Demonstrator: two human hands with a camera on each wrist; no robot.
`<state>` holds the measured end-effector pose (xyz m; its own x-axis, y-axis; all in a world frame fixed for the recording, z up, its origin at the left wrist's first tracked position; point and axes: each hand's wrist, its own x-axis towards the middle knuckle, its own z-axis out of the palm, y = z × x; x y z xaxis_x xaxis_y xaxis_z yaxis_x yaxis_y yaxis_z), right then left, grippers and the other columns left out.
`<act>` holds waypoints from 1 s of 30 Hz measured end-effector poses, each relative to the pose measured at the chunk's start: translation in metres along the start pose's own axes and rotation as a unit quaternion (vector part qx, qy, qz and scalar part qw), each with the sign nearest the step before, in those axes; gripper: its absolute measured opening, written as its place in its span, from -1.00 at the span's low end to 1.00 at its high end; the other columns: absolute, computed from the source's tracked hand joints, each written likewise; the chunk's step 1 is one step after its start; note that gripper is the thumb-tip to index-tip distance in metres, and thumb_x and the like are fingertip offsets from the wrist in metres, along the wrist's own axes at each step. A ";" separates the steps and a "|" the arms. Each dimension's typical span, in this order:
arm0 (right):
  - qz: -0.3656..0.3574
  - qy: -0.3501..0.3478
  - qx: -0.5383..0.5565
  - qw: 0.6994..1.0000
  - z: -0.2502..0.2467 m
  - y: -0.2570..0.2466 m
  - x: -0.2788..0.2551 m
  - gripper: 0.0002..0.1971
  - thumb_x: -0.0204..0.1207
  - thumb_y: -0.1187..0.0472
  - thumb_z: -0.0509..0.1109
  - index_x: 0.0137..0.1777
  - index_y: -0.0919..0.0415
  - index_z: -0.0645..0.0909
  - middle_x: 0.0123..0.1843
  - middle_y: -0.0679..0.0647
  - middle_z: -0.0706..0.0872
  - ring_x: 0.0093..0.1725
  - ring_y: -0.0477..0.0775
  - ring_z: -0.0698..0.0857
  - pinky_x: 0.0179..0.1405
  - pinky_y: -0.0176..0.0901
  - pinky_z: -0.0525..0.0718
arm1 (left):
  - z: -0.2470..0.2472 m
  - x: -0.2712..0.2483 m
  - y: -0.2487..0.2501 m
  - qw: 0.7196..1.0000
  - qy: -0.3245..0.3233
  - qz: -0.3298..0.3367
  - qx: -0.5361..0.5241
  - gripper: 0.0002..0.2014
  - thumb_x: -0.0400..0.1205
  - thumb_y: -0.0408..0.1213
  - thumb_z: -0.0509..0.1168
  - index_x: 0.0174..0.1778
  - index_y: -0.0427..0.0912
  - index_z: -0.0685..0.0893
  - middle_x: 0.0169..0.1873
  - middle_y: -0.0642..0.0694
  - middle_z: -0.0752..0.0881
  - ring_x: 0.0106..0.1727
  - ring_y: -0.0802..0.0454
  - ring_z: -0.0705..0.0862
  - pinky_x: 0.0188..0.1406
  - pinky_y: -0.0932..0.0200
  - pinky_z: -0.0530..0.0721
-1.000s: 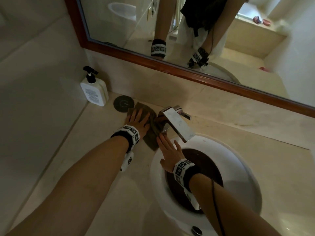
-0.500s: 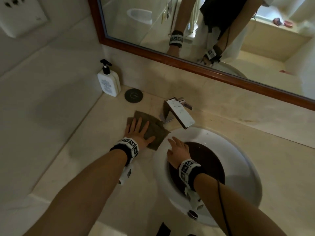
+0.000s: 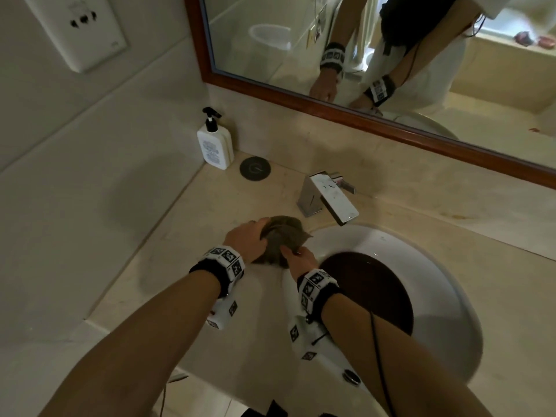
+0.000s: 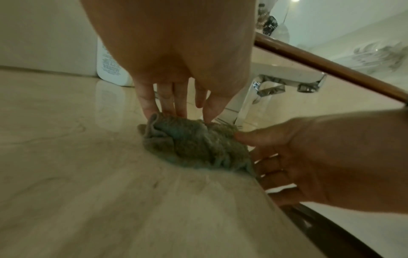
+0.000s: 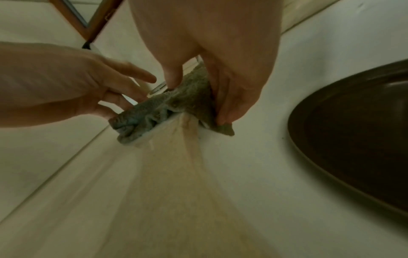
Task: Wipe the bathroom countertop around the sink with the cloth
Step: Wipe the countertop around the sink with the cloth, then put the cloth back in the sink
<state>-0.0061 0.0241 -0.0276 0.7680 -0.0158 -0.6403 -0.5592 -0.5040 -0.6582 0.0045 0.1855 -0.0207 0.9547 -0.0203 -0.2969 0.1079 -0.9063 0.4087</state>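
Note:
The grey-green cloth (image 3: pixel 282 239) lies bunched on the beige countertop (image 3: pixel 186 266), at the left rim of the white sink (image 3: pixel 376 239). My left hand (image 3: pixel 255 233) reaches over it from the left. In the left wrist view its fingers (image 4: pixel 167 104) are fairly straight, tips on the far edge of the cloth (image 4: pixel 194 144). My right hand (image 3: pixel 296 255) holds the cloth's right end. In the right wrist view the right hand (image 5: pixel 198 99) pinches the cloth (image 5: pixel 143 118) between thumb and fingers. The left hand (image 5: pixel 123 94) touches its other end.
A chrome faucet (image 3: pixel 328 197) stands just behind the cloth, over the dark basin (image 3: pixel 367 293). A white pump bottle (image 3: pixel 215 145) and a dark round disc (image 3: pixel 255 168) sit in the back left corner. A wood-framed mirror (image 3: pixel 361 55) lines the back wall, a socket plate (image 3: pixel 78 28) the left wall.
The cloth lay spread flat beside the faucet under my left palm; it is now bunched up nearer to me. My right hand left the sink rim and took hold of the cloth.

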 end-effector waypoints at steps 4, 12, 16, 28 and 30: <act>0.018 0.015 -0.035 0.999 -0.006 0.000 0.008 -0.57 0.58 -0.01 0.36 0.26 0.33 0.63 0.23 0.27 0.72 0.19 0.28 0.68 0.26 0.00 0.60 | -0.004 0.012 0.000 1.000 -0.026 0.000 -0.002 -0.45 0.66 -0.12 0.20 0.61 0.01 0.30 0.34 -0.25 0.60 0.29 -0.27 0.60 0.30 -0.10 0.55; 0.012 0.008 0.075 0.997 -0.032 -0.009 0.003 -0.69 0.51 0.19 0.45 0.19 0.34 0.67 0.13 0.26 0.73 0.06 0.23 0.69 0.17 -0.04 0.65 | -0.002 0.020 0.016 0.999 -0.054 -0.002 -0.001 -0.59 0.64 -0.14 0.23 0.44 0.03 0.53 0.26 -0.16 0.69 0.21 -0.20 0.68 0.24 -0.04 0.61; 0.011 -0.005 0.115 0.993 -0.053 -0.014 -0.008 -0.68 0.55 0.25 0.39 0.24 0.42 0.63 0.26 0.37 0.69 0.25 0.39 0.66 0.23 0.07 0.66 | -0.003 0.011 0.034 0.997 -0.066 -0.009 -0.046 -0.49 0.64 -0.20 0.25 0.55 0.00 0.41 0.34 -0.20 0.64 0.28 -0.26 0.64 0.31 -0.04 0.54; 0.056 -0.047 0.231 0.970 -0.113 0.016 -0.046 -0.92 0.53 0.25 0.32 -0.18 0.12 0.59 -0.13 0.10 0.65 -0.15 0.10 0.66 0.17 0.14 0.66 | 0.013 -0.013 0.095 0.980 -0.130 0.054 -0.139 -0.27 0.48 -0.48 0.30 0.57 0.11 0.40 -0.07 -0.24 0.77 -0.04 -0.14 0.73 0.09 0.07 0.66; 0.070 -0.035 0.253 0.964 -0.124 0.022 -0.050 -0.89 0.57 0.27 0.31 -0.19 0.19 0.58 -0.14 0.16 0.65 -0.13 0.14 0.65 0.24 0.16 0.63 | 0.017 -0.016 0.107 0.974 -0.154 0.074 -0.147 -0.28 0.49 -0.47 0.33 0.55 0.15 0.42 -0.21 -0.18 0.75 -0.19 -0.03 0.72 -0.06 0.16 0.65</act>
<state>-0.0179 -0.0935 0.0394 0.6614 0.0141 -0.7499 -0.7497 -0.0148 -0.6616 -0.0036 0.0815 0.0128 0.8418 -0.3086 -0.4429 0.0937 -0.7245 0.6829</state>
